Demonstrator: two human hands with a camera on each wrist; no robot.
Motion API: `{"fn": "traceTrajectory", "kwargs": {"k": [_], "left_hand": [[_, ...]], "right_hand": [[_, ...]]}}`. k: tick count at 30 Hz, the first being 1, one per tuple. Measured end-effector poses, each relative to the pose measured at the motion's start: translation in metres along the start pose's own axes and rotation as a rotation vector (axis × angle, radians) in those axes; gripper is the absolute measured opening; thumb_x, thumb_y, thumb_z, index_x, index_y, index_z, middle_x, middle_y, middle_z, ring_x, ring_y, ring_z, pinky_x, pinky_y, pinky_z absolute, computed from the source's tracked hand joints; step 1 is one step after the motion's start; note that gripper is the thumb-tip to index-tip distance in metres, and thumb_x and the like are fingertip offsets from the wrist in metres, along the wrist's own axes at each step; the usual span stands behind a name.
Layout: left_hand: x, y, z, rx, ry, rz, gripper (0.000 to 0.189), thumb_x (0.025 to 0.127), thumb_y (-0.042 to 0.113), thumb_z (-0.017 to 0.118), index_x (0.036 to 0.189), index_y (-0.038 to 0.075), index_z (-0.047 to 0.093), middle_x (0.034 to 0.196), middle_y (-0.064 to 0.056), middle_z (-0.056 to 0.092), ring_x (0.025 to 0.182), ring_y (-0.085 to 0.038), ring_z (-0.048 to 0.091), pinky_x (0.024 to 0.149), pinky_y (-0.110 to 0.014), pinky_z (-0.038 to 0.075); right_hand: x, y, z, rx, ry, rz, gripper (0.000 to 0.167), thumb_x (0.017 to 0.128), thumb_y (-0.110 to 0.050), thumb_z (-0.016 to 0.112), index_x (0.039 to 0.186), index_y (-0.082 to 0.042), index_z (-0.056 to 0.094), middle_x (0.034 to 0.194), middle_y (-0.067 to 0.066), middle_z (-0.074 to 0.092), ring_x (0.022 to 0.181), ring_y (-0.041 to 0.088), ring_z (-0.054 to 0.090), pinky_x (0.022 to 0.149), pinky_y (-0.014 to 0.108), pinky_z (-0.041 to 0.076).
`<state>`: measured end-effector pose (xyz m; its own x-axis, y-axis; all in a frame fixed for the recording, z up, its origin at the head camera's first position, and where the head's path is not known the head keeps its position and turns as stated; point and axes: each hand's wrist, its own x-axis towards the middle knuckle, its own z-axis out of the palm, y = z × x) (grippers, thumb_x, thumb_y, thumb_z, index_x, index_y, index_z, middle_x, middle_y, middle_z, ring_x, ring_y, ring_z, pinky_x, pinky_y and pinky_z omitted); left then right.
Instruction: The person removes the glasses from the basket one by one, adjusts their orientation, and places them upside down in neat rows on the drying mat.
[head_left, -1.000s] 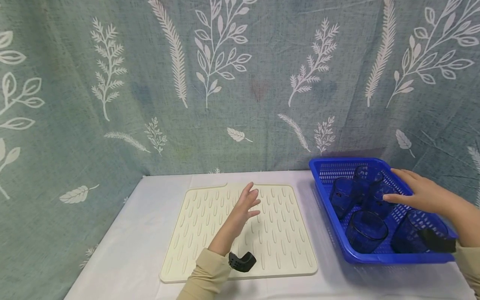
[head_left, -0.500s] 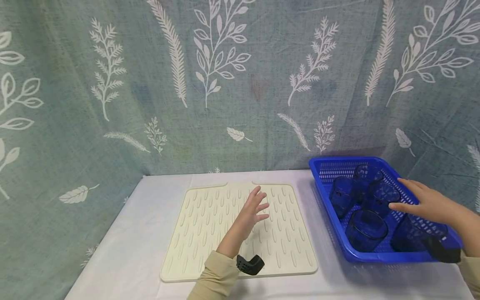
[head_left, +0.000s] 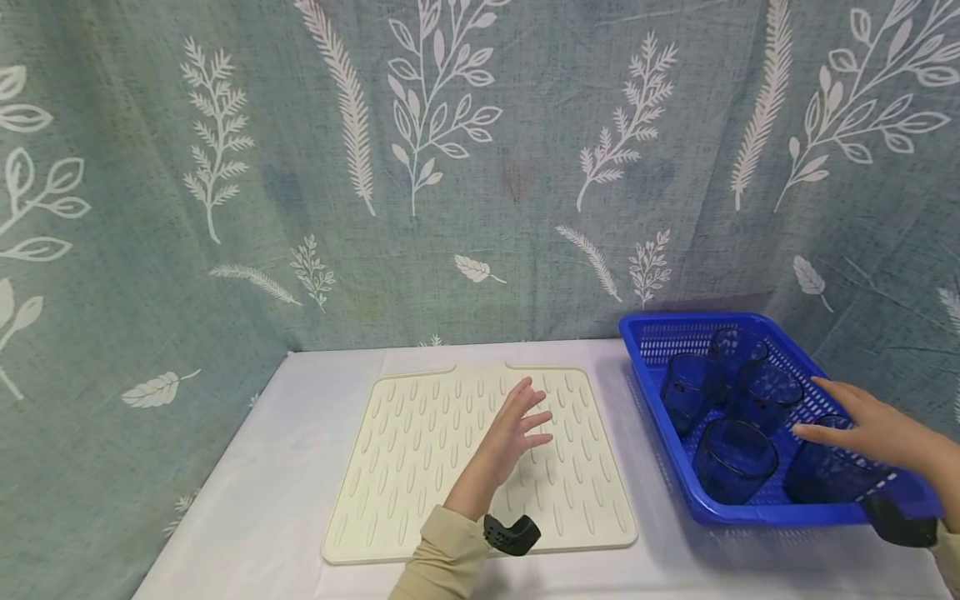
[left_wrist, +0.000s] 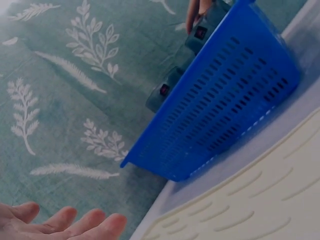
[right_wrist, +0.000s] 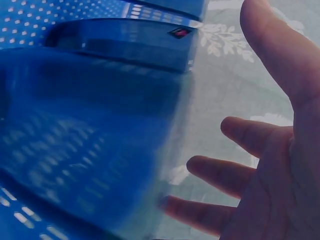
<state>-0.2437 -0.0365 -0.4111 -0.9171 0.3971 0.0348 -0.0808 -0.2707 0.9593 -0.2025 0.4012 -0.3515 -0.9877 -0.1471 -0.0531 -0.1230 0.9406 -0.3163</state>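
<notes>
My left hand (head_left: 512,433) hovers over a cream ridged mat (head_left: 412,467), its fingers spread and holding nothing. On the right, a blue plastic basket (head_left: 667,479) contains several clear drinking glasses. My right hand (head_left: 881,429) is above the basket's right side, thumb and fingers apart. Below it stands the front-right glass (head_left: 821,475), partly overlapped by the hand. In the right wrist view a large glass (right_wrist: 90,135) lies beside my spread fingers (right_wrist: 220,175), with nothing gripped. Another glass (head_left: 733,462) stands at the front, left of that one.
Further glasses (head_left: 686,392) sit toward the back of the basket, some with a small dark-and-red label (right_wrist: 180,33). White cloth (head_left: 247,500) covers the table. A green leaf-patterned curtain (head_left: 465,167) hangs behind. Each wrist wears a black device (head_left: 512,535).
My left hand has drifted right and slightly toward me over the mat. The right hand has moved right and nearer, from above the back glasses to above the front-right glass.
</notes>
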Motion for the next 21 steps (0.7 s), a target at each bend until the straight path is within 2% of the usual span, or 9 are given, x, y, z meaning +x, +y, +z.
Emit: {"fn": "traceTrajectory", "kwargs": {"k": [9,15,21], "left_hand": [[0.003,-0.006,0.004,-0.05,-0.034,-0.003,0.068,0.095,0.042,0.035,0.147,0.011,0.007,0.149,-0.023,0.016,0.131,-0.042,0.029,0.099,-0.05,0.038],[0.004,-0.008,0.012,-0.084,-0.046,-0.019,0.069,0.094,0.043,0.033,0.147,0.009,0.005,0.148,-0.024,0.017,0.13,-0.043,0.029,0.099,-0.051,0.038],[0.004,-0.013,0.019,-0.118,-0.039,-0.058,0.07,0.093,0.045,0.035,0.147,0.01,0.008,0.148,-0.024,0.019,0.13,-0.044,0.029,0.097,-0.05,0.04]], "right_hand": [[-0.002,0.01,0.007,-0.004,-0.027,0.046,0.096,0.087,-0.045,0.056,0.133,0.023,0.007,0.124,0.053,0.013,0.11,0.067,0.016,0.079,0.076,0.023],[-0.006,0.015,0.009,-0.012,-0.016,0.052,0.098,0.085,-0.043,0.06,0.131,0.025,0.008,0.122,0.053,0.015,0.108,0.067,0.018,0.08,0.076,0.024],[-0.008,0.02,0.011,-0.053,-0.018,0.064,0.099,0.079,-0.042,0.066,0.127,0.028,0.016,0.117,0.054,0.021,0.104,0.067,0.024,0.078,0.073,0.03]]}}
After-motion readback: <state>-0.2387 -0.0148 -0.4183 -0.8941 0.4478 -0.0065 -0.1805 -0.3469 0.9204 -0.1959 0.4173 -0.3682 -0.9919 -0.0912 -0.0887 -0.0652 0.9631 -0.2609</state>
